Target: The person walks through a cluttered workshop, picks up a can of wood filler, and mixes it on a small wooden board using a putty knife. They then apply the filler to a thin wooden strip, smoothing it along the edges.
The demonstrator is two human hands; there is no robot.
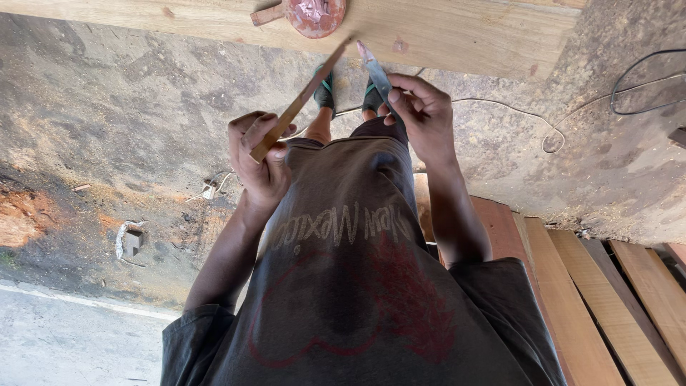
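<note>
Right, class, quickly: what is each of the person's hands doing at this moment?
Left hand: closed around the lower end of a thin wooden strip.
Right hand: closed, pinching a narrow metal blade between the fingers.

We see thin wood strip (300, 100): tan-brown. Blade tool (377, 75): grey metal, pinkish smear at tip. Round tin (314, 14): rusty red, pink-silver inside. Long plank (443, 32): pale yellow-tan. Our shirt (357, 286): dark grey, faded red graphic, pale lettering. Sandals (326, 89): green straps. Stacked boards (607, 300): orange-brown, reddish. Ground (128, 107): mottled grey-brown.
</note>
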